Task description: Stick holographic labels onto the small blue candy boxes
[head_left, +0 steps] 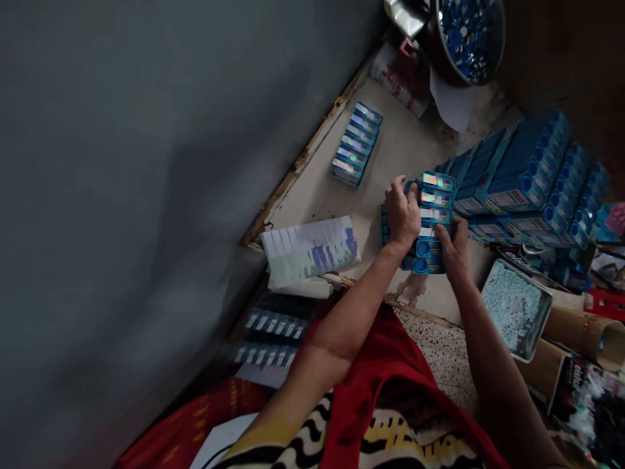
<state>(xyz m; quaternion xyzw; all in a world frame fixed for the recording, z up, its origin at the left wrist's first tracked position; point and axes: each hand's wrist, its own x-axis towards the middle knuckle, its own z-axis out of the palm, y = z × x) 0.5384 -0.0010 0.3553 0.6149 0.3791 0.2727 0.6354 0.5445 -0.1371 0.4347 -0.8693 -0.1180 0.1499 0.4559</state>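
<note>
- Two hands, left hand (403, 218) and right hand (455, 251), grip opposite sides of a row of blue packs (434, 215) above the pale table (312, 189), near stacked blue boxes (512, 179).
- Round pot (433, 49): blue and silvery pieces.
- Shallow tray (545, 319): pale-blue bits.
- Shiny labels (437, 180) on the held packs; print too small to read.

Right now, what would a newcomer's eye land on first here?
Probably the big stack of blue boxes at the right, rows of round openings facing out. Next, the pot of shiny blue pieces at the top, and the bright red apron below the hands.
</note>
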